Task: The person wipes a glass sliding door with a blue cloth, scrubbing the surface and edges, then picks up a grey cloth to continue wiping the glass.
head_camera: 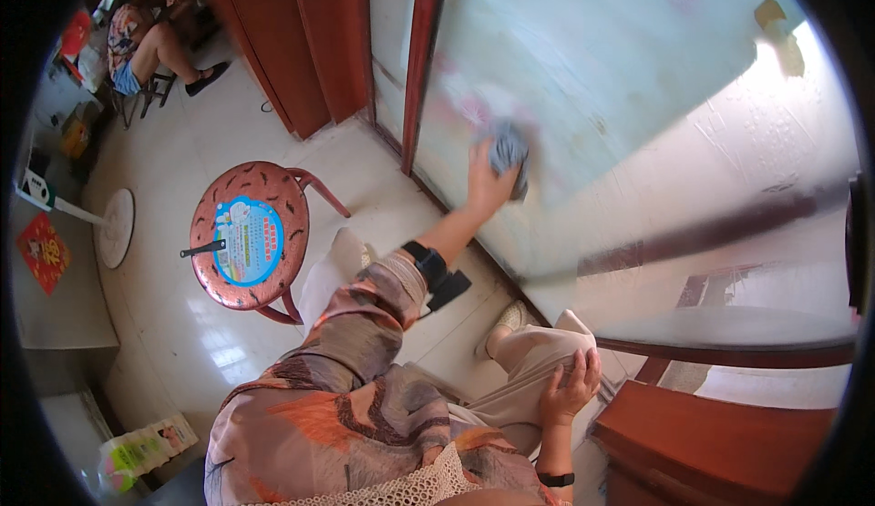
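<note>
My left hand [489, 178] grips a crumpled grey cloth [508, 147] and presses it against a frosted glass panel [547, 96] printed with pink flowers. The cloth is partly covered by my fingers and looks blurred. On my right knee, over the light beige trousers [519, 362], rests my right hand [573, 386], fingers spread and holding nothing. Dark red framing [420, 61] borders the glass. Wet streaks and drops show on the panel's right part.
A round reddish stool [205, 212] stands to the left; a small black-handled tool [203, 249] lies on its seat. A dark red wooden cabinet [711, 431] is at lower right. Farther back, another person [147, 48] sits on a low folding stool. A tissue pack [147, 448] lies lower left.
</note>
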Available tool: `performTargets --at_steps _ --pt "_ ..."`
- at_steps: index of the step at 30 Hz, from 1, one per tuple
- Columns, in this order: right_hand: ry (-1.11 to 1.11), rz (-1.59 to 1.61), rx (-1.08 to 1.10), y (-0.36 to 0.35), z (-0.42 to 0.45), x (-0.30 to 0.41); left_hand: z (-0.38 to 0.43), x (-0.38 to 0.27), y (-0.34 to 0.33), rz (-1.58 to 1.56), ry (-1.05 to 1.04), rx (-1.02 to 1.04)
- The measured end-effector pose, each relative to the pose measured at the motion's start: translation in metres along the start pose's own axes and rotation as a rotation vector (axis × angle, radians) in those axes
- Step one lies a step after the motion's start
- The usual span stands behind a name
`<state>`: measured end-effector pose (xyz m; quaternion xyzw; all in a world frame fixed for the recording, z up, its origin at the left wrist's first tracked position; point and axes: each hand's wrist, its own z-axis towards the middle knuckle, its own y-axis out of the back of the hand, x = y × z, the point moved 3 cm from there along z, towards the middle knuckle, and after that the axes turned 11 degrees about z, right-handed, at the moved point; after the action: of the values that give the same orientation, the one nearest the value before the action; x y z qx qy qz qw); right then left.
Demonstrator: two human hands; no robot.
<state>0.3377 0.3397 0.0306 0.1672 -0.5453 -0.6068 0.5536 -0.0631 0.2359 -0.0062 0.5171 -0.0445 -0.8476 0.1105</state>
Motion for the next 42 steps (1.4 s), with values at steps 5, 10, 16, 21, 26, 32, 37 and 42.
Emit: performTargets --at_steps 5,10,16,21,26,32,37,42 --pt "-0.03 0.026 -0.035 0.009 -0.001 -0.009 0.169 -0.155 0.068 0.127 -0.592 -0.285" --pt "-0.056 0.021 -0.063 0.01 -0.003 -0.012 0.214 -0.226 0.09 0.054 -0.641 -0.365" --pt "-0.059 -0.005 -0.067 0.015 -0.005 -0.011 0.048 -0.092 0.017 0.31 -0.731 0.013" --pt "-0.042 0.03 -0.08 0.014 -0.004 -0.016 -0.078 -0.02 -0.024 0.219 -0.431 0.241" --pt "-0.058 0.012 -0.072 0.016 -0.003 -0.024 -0.058 -0.037 -0.027 0.241 -0.385 0.348" --pt "0.047 0.099 -0.115 0.013 0.0 -0.023 0.096 -0.191 0.026 0.174 -0.59 -0.015" --pt "-0.052 0.075 -0.09 0.025 -0.026 -0.035 0.14 -0.312 0.021 0.049 -0.78 -0.069" --pt "-0.101 0.015 -0.122 0.047 -0.033 -0.02 0.069 -0.269 0.001 0.065 -0.987 -0.077"
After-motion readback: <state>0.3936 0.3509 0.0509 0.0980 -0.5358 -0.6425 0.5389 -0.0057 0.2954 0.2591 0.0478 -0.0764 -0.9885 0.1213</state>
